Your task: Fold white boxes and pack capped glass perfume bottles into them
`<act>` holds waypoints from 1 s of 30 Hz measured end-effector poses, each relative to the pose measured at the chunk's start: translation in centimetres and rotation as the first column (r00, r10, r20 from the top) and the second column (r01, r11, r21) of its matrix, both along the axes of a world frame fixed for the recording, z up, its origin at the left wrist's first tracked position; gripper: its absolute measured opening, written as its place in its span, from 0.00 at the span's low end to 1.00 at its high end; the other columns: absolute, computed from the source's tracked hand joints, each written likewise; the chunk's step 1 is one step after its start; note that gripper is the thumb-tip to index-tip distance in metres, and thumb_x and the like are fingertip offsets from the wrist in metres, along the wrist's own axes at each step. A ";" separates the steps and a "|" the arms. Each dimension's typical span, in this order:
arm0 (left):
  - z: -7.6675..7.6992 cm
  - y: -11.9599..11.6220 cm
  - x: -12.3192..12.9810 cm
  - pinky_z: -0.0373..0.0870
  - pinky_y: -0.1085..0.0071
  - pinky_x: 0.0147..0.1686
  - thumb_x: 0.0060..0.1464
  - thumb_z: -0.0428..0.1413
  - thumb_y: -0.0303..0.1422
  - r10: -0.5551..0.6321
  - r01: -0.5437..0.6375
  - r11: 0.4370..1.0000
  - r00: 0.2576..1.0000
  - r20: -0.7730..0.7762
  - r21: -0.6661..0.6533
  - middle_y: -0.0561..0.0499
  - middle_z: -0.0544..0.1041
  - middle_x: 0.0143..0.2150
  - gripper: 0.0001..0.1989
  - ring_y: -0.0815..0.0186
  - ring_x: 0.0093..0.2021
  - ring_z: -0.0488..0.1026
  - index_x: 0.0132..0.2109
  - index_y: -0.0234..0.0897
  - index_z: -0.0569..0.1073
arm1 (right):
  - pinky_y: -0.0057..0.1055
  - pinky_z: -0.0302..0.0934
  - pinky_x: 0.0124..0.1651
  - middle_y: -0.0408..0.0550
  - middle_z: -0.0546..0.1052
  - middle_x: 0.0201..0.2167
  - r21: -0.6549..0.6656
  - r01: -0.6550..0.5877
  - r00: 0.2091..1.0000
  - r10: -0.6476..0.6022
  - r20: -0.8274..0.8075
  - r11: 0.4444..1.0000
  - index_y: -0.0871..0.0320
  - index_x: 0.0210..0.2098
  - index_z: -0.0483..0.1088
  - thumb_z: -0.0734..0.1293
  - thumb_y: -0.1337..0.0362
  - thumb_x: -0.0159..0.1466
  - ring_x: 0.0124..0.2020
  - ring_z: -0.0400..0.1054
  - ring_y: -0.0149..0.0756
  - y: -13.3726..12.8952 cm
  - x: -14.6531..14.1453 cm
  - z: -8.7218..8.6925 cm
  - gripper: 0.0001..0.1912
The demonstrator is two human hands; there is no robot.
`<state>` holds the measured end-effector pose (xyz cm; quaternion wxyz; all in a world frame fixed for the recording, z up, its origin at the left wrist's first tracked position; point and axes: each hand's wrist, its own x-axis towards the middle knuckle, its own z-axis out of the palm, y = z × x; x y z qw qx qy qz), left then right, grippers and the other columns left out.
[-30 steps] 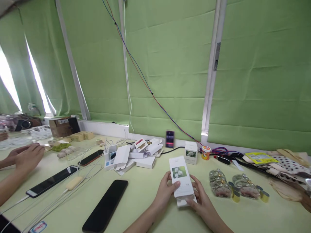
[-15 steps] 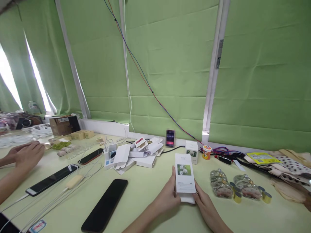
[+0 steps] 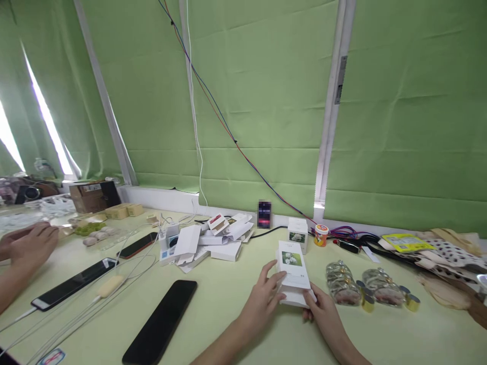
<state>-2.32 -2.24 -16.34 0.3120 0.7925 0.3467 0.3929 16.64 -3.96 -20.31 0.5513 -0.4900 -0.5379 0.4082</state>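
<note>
A white cardboard box (image 3: 294, 276) with a white-flower picture and small print is tilted between my hands, its lower end toward me. My left hand (image 3: 262, 299) is closed at the box's left side, its bent fingers over the edge and near the lower end. At the lower right corner, my right hand (image 3: 323, 314) grips the box with the thumb on top and fingers underneath. Just behind it stands a small white box (image 3: 298, 234) with a similar flower picture. Right of my right hand lie clear glass bottles (image 3: 342, 284) in rows, with gold caps (image 3: 368, 303).
White cartons (image 3: 224, 246) lie piled at the back. A black phone (image 3: 162, 322) is left of my hands, with more phones and white cables beyond. An orange jar (image 3: 321, 235) and a spotted cloth (image 3: 452, 256) sit to the right. Another person's hands (image 3: 32, 248) are at far left.
My left fingers have shifted from the box's side onto its front edge and lower part. The box has turned slightly and tilted. The view has swung a little to the right.
</note>
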 end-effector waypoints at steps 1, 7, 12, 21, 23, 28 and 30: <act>0.1 0.0 0.0 0.70 0.62 0.50 0.57 0.52 0.32 -0.009 0.009 1.000 1.000 0.018 -0.018 0.46 0.53 0.66 0.18 0.62 0.46 0.71 0.55 0.47 0.68 | 0.26 0.56 0.17 0.39 0.69 0.13 -0.005 -0.008 1.000 0.007 -0.014 1.000 0.65 0.46 0.71 0.63 0.49 0.58 0.12 0.59 0.30 0.1 0.1 0.0 0.26; 0.6 0.4 0.1 0.70 0.63 0.47 0.61 0.47 0.38 0.013 0.014 0.992 0.976 0.216 -0.124 0.44 0.62 0.61 0.16 0.57 0.53 0.68 0.53 0.44 0.72 | 0.25 0.60 0.19 0.46 0.78 0.30 -0.056 -0.061 0.982 0.050 -0.181 0.997 0.59 0.50 0.71 0.72 0.53 0.52 0.19 0.63 0.30 0.2 0.3 0.0 0.29; 0.5 1.0 -0.1 0.71 0.65 0.44 0.58 0.52 0.40 0.015 0.057 0.978 0.939 0.343 -0.199 0.44 0.63 0.60 0.15 0.57 0.51 0.68 0.50 0.43 0.73 | 0.26 0.63 0.26 0.48 0.76 0.48 -0.021 -0.171 0.934 0.155 -0.321 0.985 0.49 0.62 0.56 0.73 0.57 0.53 0.26 0.67 0.31 -0.3 0.0 0.3 0.41; 0.0 0.5 0.0 0.69 0.65 0.43 0.53 0.55 0.47 -0.163 0.244 0.950 0.919 0.360 -0.193 0.44 0.47 0.68 0.26 0.64 0.40 0.71 0.58 0.47 0.66 | 0.25 0.61 0.25 0.42 0.75 0.49 -0.039 -0.143 0.899 0.113 -0.423 0.989 0.44 0.60 0.60 0.72 0.56 0.55 0.26 0.65 0.30 -0.8 0.7 1.1 0.35; 0.1 0.3 0.0 0.68 0.62 0.47 0.58 0.48 0.48 -0.164 0.236 0.954 0.927 0.337 -0.183 0.45 0.47 0.68 0.23 0.59 0.46 0.70 0.58 0.46 0.66 | 0.25 0.63 0.30 0.42 0.74 0.51 -0.038 -0.173 0.875 0.136 -0.466 0.984 0.44 0.59 0.61 0.72 0.58 0.56 0.33 0.68 0.34 -0.9 0.7 1.1 0.33; 0.9 0.5 -0.8 0.61 0.58 0.56 0.60 0.47 0.45 -0.195 0.225 0.969 0.951 0.240 -0.102 0.46 0.51 0.68 0.21 0.52 0.62 0.56 0.57 0.46 0.67 | 0.25 0.62 0.33 0.41 0.74 0.52 -0.042 -0.272 0.805 0.203 -0.557 0.962 0.45 0.58 0.63 0.71 0.63 0.57 0.36 0.69 0.34 -0.9 0.6 0.8 0.30; 1.2 0.8 -1.1 0.56 0.56 0.60 0.58 0.51 0.42 -0.226 0.236 0.971 0.960 0.162 -0.043 0.46 0.54 0.67 0.21 0.53 0.64 0.53 0.58 0.46 0.67 | 0.23 0.60 0.29 0.42 0.75 0.50 -0.042 -0.297 0.790 0.220 -0.572 0.954 0.46 0.58 0.63 0.69 0.65 0.56 0.32 0.68 0.32 -0.8 0.7 0.8 0.30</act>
